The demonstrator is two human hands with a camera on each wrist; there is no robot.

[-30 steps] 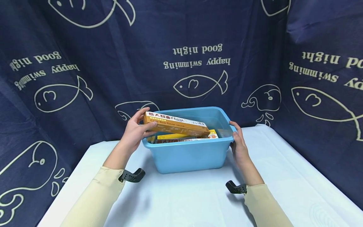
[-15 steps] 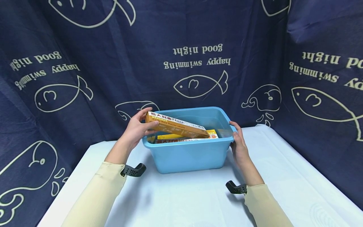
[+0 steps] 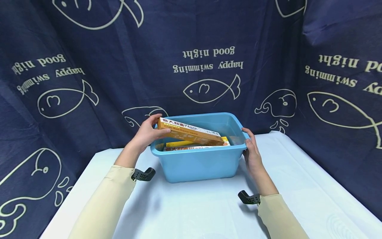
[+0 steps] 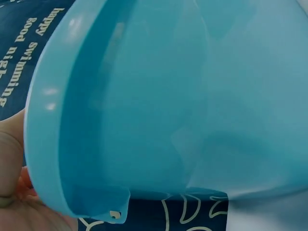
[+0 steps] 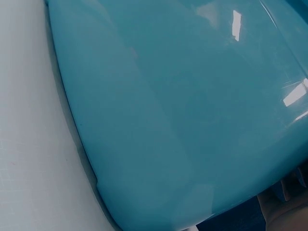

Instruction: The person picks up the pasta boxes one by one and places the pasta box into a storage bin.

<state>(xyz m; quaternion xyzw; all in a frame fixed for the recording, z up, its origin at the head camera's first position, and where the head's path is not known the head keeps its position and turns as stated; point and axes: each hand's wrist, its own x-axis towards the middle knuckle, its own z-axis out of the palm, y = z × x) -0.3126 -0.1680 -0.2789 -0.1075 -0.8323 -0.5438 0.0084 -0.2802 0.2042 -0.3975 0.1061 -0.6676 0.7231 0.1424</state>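
In the head view my left hand grips the left end of an orange and white pasta box, thumb on its near side. That box slants down to the right, its right end inside a blue plastic basin. Beneath it in the basin lies at least one more pasta box, yellow and white, partly covered. My right hand holds the basin's right rim, fingers over the edge. The left wrist view has the basin's wall with part of my left hand beside the rim; the right wrist view shows mostly the basin's wall.
The basin stands on a table with a white cloth. Behind it and along both sides hangs a dark blue curtain with fish drawings and lettering, close to the basin's far side.
My left hand has shifted slightly to the right with the orange pasta box, whose right end sits a little further right. My right hand and the basin stay put.
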